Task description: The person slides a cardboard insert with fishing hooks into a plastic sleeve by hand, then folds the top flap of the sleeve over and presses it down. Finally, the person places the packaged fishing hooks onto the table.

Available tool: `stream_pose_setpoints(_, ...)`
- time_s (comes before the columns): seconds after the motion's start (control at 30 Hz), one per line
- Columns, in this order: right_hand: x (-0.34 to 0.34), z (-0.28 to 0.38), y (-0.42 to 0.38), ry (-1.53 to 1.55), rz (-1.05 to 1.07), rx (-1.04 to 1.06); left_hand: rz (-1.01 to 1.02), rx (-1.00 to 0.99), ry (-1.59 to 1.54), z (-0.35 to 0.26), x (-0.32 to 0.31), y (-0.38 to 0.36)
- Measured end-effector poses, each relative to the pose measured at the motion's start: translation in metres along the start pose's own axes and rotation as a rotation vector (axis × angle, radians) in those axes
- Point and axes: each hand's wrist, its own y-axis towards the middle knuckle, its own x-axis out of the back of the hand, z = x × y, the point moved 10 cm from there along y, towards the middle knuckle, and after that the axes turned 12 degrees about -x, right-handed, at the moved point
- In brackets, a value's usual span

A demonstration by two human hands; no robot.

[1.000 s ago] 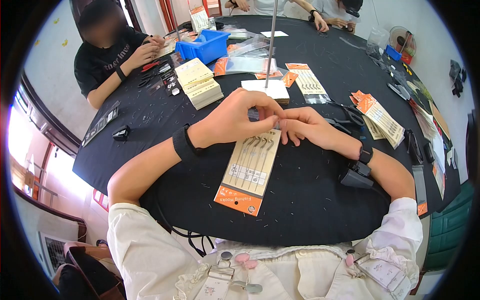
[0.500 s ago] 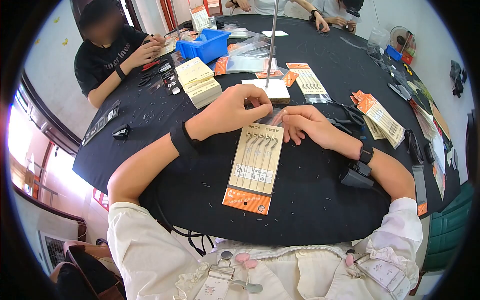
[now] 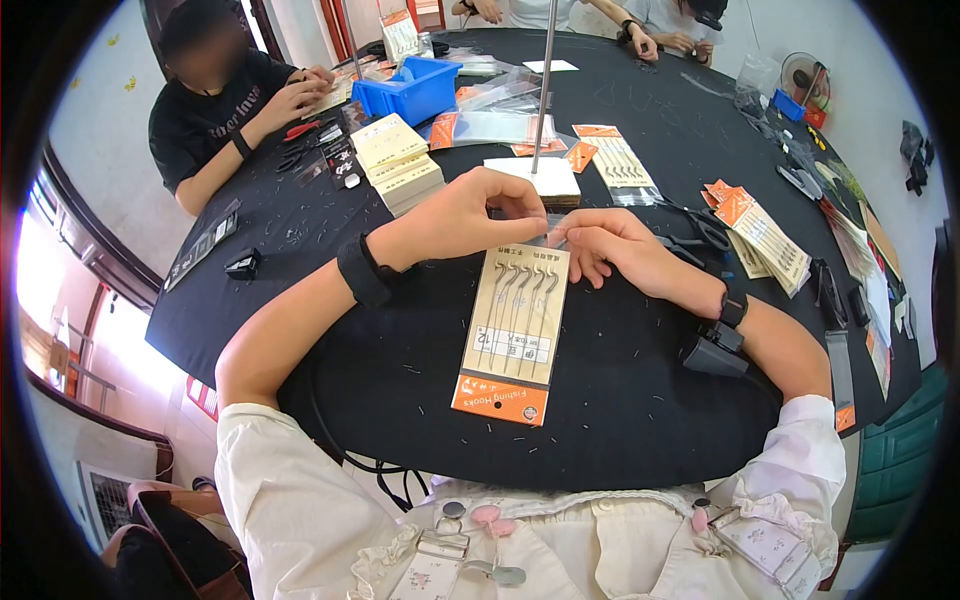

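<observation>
A fishing hook packet (image 3: 512,330) hangs over the black cloth in front of me, its orange "Fishing Hooks" end toward me. Several dark hooks lie in a row on its cream card. At its far end is a clear plastic flap. My left hand (image 3: 465,222) pinches that flap with thumb and forefinger. My right hand (image 3: 625,250) pinches the flap's other corner, its remaining fingers curled beside the packet. Just beyond both hands, a stack of white cards (image 3: 545,180) sits at the foot of a metal rod (image 3: 545,90).
Stacked cream cards (image 3: 400,165) and a blue bin (image 3: 410,92) stand left of the rod. Black scissors (image 3: 705,228) and a pile of filled packets (image 3: 757,240) lie to the right. A stapler (image 3: 242,264) is at left. Other people work around the table (image 3: 640,420).
The packet has shifted slightly to the right and away from me, swinging a little. Both hands keep their pinch on the flap and have barely moved.
</observation>
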Motion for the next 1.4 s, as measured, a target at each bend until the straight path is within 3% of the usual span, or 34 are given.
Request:
stream_pose_setpoints(0.37,0.001,-0.003,0.001,0.015,0.0,0.004,0.036,-0.003,-0.072,0.001,-0.006,0.0)
stream_pose_setpoints(0.43,0.003,-0.003,0.001,0.035,-0.009,0.005,0.004,0.047,-0.205,0.005,-0.007,-0.002)
stream_pose_setpoints(0.53,0.005,-0.005,0.002,0.046,-0.023,-0.005,-0.007,0.139,-0.198,0.008,-0.004,-0.004)
stream_pose_setpoints(0.9,0.026,-0.011,0.0,0.295,-0.188,-0.043,-0.071,0.113,-0.224,0.01,0.002,-0.004)
stream_pose_setpoints(1.4,0.027,-0.009,0.0,0.351,-0.193,-0.029,-0.236,0.138,-0.149,0.01,0.02,-0.006)
